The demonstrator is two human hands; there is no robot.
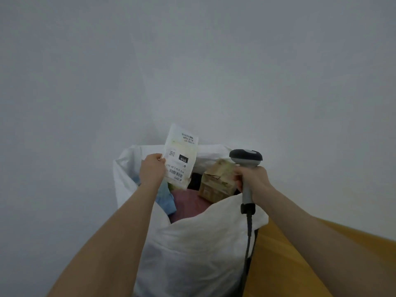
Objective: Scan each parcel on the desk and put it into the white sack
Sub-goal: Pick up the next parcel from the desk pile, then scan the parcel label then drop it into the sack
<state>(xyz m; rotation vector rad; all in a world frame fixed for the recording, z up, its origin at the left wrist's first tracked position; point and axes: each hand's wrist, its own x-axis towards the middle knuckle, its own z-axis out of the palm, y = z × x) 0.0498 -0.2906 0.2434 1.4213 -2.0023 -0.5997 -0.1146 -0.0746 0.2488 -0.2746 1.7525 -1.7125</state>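
Hands hold parcel (181, 156), scanner (246, 159), over parcel-filled white sack (192, 243)

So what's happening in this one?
A person pinches a white labelled parcel in the left hand, holding it over the open mouth of the white sack. The right hand grips a corded handheld scanner beside it. The sack already holds a taped cardboard box, a blue packet and a pink packet. The parcel is not yet dropped in.

Yellow-brown wooden desk (278, 271) at lower right, white sack (192, 254) against its edge, dark cable (248, 239) hanging between them
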